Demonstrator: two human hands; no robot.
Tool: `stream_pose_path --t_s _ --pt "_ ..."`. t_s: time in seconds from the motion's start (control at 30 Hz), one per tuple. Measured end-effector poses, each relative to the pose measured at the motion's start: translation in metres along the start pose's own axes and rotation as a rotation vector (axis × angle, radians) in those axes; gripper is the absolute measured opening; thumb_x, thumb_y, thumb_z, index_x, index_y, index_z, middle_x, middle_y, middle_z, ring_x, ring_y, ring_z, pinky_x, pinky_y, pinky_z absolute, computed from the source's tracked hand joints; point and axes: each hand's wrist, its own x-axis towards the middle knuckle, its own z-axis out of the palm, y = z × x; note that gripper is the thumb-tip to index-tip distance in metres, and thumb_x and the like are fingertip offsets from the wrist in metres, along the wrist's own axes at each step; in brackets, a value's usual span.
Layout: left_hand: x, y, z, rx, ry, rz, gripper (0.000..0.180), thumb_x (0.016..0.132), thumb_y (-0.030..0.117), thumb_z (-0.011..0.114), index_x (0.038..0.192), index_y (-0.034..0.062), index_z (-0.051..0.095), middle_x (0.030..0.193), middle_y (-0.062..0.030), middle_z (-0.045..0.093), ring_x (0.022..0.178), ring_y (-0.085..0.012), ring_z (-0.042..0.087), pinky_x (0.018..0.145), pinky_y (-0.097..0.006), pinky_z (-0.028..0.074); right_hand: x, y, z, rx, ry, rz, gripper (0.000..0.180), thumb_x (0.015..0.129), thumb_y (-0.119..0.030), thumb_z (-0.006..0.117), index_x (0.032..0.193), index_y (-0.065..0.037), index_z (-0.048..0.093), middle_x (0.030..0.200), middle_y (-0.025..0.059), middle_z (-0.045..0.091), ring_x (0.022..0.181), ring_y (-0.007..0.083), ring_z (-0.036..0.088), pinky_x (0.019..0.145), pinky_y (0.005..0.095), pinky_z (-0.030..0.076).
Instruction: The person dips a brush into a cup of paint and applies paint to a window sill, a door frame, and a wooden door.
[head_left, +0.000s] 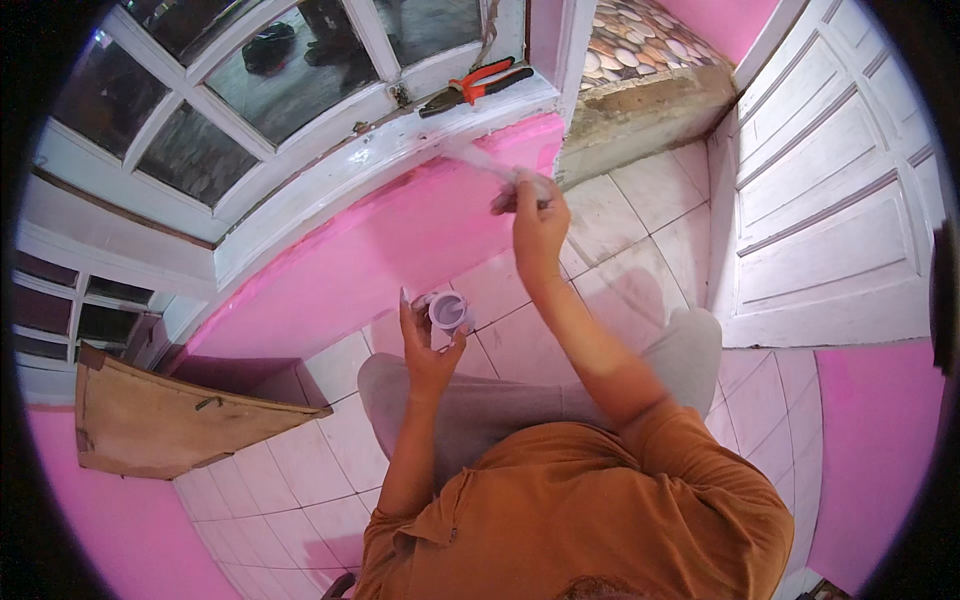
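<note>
My left hand [433,355] is wrapped round a small pale cup [448,312] above my lap. Whitish-lilac paint shows inside the cup. My right hand [535,205], raised and reaching forward, grips a pale paintbrush [487,163] whose outline is blurred. The brush's far end meets the edge between the white window sill [340,170] and the pink wall [400,225] below it; whether the bristles touch is too blurred to tell. On the sill lie pliers [476,86] with orange and black handles, just beyond the brush.
White-framed window panes [290,75] rise behind the sill. A brown wooden panel [170,415] stands at the left, and a white panelled door [830,215] at the right. Beyond the white tiled floor [650,210], a concrete step [640,120] with a pebble-patterned top lies at the back.
</note>
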Motion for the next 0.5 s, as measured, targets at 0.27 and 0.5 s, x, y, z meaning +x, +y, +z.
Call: stream_pose_path --t_s 0.27,0.5 --pt "-0.004 -0.007 -0.001 0.009 -0.012 0.008 0.106 0.081 -0.004 0.076 0.163 0.0028 0.01 0.137 -0.0166 0.051 0.127 -0.0285 0.055 0.109 -0.04 0.044 0.073 -0.021 -0.049 0.063 0.35 -0.147 0.02 0.104 -0.017 0.061 0.1 0.002 0.065 0.085 0.0071 0.065 0.071 0.0135 0.063 0.068 0.0305 0.058" --pt "-0.004 -0.003 0.004 0.013 -0.024 0.025 0.105 0.08 -0.005 0.075 0.162 0.0021 0.01 0.138 -0.0167 0.051 0.127 -0.0284 0.055 0.11 -0.04 0.044 -0.001 0.016 -0.004 -0.097 0.043 -0.081 0.02 0.104 -0.014 0.057 0.101 0.004 0.064 0.08 0.0099 0.067 0.068 0.0179 0.069 0.062 0.0323 0.06"
